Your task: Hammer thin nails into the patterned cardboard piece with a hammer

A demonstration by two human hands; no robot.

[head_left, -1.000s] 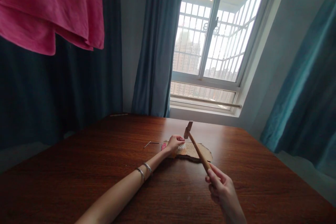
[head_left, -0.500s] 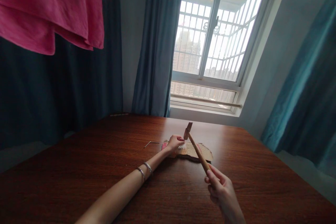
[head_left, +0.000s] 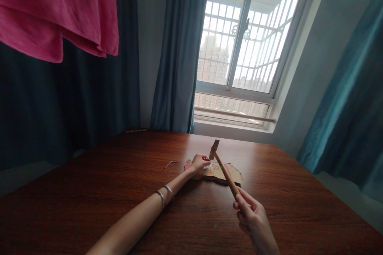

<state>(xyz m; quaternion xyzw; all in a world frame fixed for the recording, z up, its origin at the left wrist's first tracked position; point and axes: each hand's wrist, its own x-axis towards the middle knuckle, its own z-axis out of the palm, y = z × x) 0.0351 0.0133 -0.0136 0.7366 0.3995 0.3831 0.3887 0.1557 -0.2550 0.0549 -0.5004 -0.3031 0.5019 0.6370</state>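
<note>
My right hand point(head_left: 254, 215) is wrapped round the wooden handle of a hammer point(head_left: 226, 173), which slants up and away to the left. The hammer's head is raised just beside the fingertips of my left hand point(head_left: 200, 163). Those fingers, with dark red nails, are pinched together over a torn piece of cardboard point(head_left: 236, 173); whatever sits between them is too small to make out. Many small dots or holes cover the cardboard, with pink and orange patches on it. Part of it is hidden by my left hand and the handle.
A thin bent metal rod point(head_left: 171, 162) lies on the brown wooden table point(head_left: 119, 195), left of the cardboard. Beyond the table are a barred window point(head_left: 236, 59) and blue curtains point(head_left: 179, 48). Pink cloth point(head_left: 60, 12) hangs at upper left.
</note>
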